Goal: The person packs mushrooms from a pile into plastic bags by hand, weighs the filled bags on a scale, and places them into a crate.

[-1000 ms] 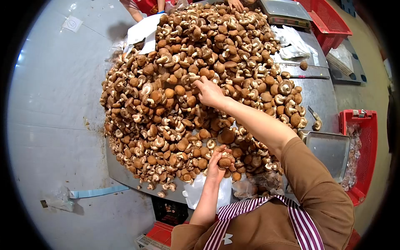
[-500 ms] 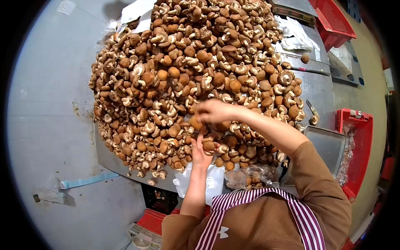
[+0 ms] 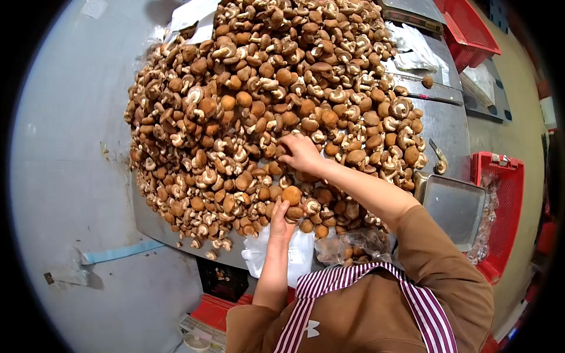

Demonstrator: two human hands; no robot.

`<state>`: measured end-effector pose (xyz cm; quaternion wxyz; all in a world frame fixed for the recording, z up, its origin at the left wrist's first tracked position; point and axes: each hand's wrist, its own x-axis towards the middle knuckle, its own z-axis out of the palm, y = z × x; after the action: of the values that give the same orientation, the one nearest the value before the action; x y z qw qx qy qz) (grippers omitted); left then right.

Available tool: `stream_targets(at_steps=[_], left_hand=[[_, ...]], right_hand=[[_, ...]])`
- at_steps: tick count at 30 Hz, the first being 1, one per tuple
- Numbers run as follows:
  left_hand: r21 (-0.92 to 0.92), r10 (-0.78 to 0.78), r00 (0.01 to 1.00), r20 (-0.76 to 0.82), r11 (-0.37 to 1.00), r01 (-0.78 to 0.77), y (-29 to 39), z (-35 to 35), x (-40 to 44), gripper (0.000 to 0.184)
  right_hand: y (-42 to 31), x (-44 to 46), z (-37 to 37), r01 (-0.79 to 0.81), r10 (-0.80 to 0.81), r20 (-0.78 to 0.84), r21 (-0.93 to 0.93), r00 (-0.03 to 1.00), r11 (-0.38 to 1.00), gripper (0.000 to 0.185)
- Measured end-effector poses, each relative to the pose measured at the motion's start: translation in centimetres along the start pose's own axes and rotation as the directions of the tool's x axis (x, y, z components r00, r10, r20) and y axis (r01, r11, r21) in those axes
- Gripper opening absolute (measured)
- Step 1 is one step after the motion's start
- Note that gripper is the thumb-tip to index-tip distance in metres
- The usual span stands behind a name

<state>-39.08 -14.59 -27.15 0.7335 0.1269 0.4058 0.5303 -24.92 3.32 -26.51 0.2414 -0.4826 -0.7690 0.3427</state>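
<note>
A large heap of brown shiitake mushrooms [image 3: 235,112] with pale stems covers the metal table. Near the heap's front edge, my left hand [image 3: 281,225] holds mushrooms: a rounded orange-brown cap [image 3: 291,195] shows above the fingers and a darker mushroom [image 3: 293,213] lies against the palm. Farther in, my right hand [image 3: 302,155] is down at the heap with thumb and fingers curled around a mushroom, which the fingers partly hide. Under my left wrist lies a white plastic bag [image 3: 301,254]. Beside it is a clear bag [image 3: 353,247] with mushrooms inside.
At the right are a metal tray [image 3: 453,209], a curved knife [image 3: 438,157] and a red crate [image 3: 506,217] with clear plastic in it. Another red crate [image 3: 469,32], a scale [image 3: 412,15] and white bags [image 3: 415,50] sit at the upper right.
My right hand has moved off my left hand and down to the heap. The orange-brown mushroom it carried now rests in my left hand.
</note>
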Motion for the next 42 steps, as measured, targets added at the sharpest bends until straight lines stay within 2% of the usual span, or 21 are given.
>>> stream_targets(at_steps=[3,7,10,14,15,17,18,21,23,25,27,28,29,31,32,33,35,38,39,40,42], left_hand=[[0.039,-0.014,1.000,-0.006,0.999,0.014,0.4,0.9,-1.0,0.056],[-0.021,-0.052,0.997,0.054,0.998,0.053,0.6,2.7,-2.2,0.053],[-0.031,-0.024,0.993,0.113,0.999,0.028,0.8,4.5,-3.0,0.052],[-0.037,-0.020,0.988,0.151,0.999,0.026,0.5,4.8,-4.6,0.051],[-0.044,-0.012,0.989,0.149,0.999,0.019,0.4,4.8,-5.2,0.052],[-0.055,0.000,0.989,0.148,0.998,0.008,-0.1,4.8,-6.6,0.052],[-0.062,0.011,0.988,0.156,0.998,-0.001,-0.2,5.0,-7.3,0.054],[-0.062,0.037,0.984,0.174,0.998,-0.026,-0.9,4.4,-9.3,0.063],[-0.079,0.017,0.988,0.154,0.997,-0.005,-0.9,4.5,-10.7,0.067],[-0.121,-0.008,0.993,0.120,0.992,0.023,-1.9,3.0,-11.6,0.070],[-0.125,0.010,0.993,0.121,0.992,0.005,-2.2,2.6,-12.4,0.065],[-0.134,0.009,0.994,0.111,0.991,0.006,-2.4,2.3,-12.8,0.066],[-0.143,0.006,0.995,0.101,0.990,0.008,-2.4,2.5,-13.3,0.066],[-0.126,-0.003,0.997,0.071,0.992,0.012,-2.5,2.5,-13.6,0.063],[-0.130,-0.004,0.998,0.065,0.991,0.013,-2.5,2.6,-13.7,0.062],[-0.135,-0.007,0.998,0.061,0.991,0.015,-2.6,2.8,-13.9,0.061],[-0.139,-0.023,0.997,0.068,0.990,0.033,-2.3,3.0,-13.3,0.061],[-0.149,-0.011,0.990,0.137,0.988,0.031,-2.6,3.0,-12.4,0.065],[-0.147,-0.004,0.987,0.160,0.989,0.028,-2.6,3.3,-12.1,0.067],[-0.160,-0.008,0.983,0.182,0.986,0.037,-2.7,3.5,-11.5,0.064],[-0.236,-0.047,0.979,0.199,0.967,0.094,-3.0,3.9,-11.4,0.060]], right_hand=[[-1.8,-2.5,-2.9,-0.048,0.028,0.051,0.463,0.998,0.885,0.054],[-4.3,-7.0,-5.8,0.026,-0.059,0.047,0.516,0.997,0.856,0.054],[-5.2,-9.6,-6.7,-0.106,0.058,0.095,0.641,0.994,0.760,0.051],[-3.9,-9.6,-7.3,-0.225,0.143,0.178,0.859,0.974,0.460,0.051],[-3.1,-9.3,-7.5,-0.321,0.161,0.283,0.897,0.945,0.305,0.043],[-1.5,-7.4,-7.3,-0.368,0.221,0.309,0.873,0.925,0.321,0.036],[-3.6,-6.8,-8.6,-0.370,0.335,0.230,0.813,0.913,0.450,0.028],[-1.1,-1.5,-7.6,-0.390,0.362,0.171,0.586,0.916,0.711,0.026],[-0.3,2.5,-6.1,-0.177,0.192,-0.200,0.089,0.961,0.980,0.027],[-0.6,5.5,-5.8,-0.068,0.005,-0.241,-0.255,0.971,0.965,0.027],[0.4,8.8,-4.2,-0.082,-0.042,-0.231,-0.502,0.972,0.861,0.017],[1.7,10.7,-3.3,-0.067,-0.010,-0.131,-0.570,0.991,0.819,0.019],[1.8,11.2,-2.8,-0.020,-0.103,-0.163,-0.620,0.981,0.784,0.020],[2.3,12.1,-2.3,-0.118,0.007,-0.223,-0.490,0.975,0.864,0.021],[1.5,11.4,-3.6,-0.054,-0.045,-0.145,-0.611,0.988,0.790,0.021],[1.1,10.8,-4.3,-0.080,-0.026,-0.176,-0.566,0.984,0.820,0.023],[-0.4,7.6,-6.0,-0.101,0.014,-0.270,-0.309,0.963,0.946,0.029],[-0.5,2.2,-5.9,0.123,-0.105,-0.220,0.070,0.970,0.990,0.027],[-3.6,-1.7,-8.0,0.230,-0.217,-0.128,0.102,0.968,0.968,0.027],[-4.3,-4.6,-7.7,0.334,-0.313,-0.202,0.080,0.928,0.939,0.026],[-9.0,-11.0,-9.4,0.398,-0.388,-0.088,0.143,0.917,0.906,0.023]])
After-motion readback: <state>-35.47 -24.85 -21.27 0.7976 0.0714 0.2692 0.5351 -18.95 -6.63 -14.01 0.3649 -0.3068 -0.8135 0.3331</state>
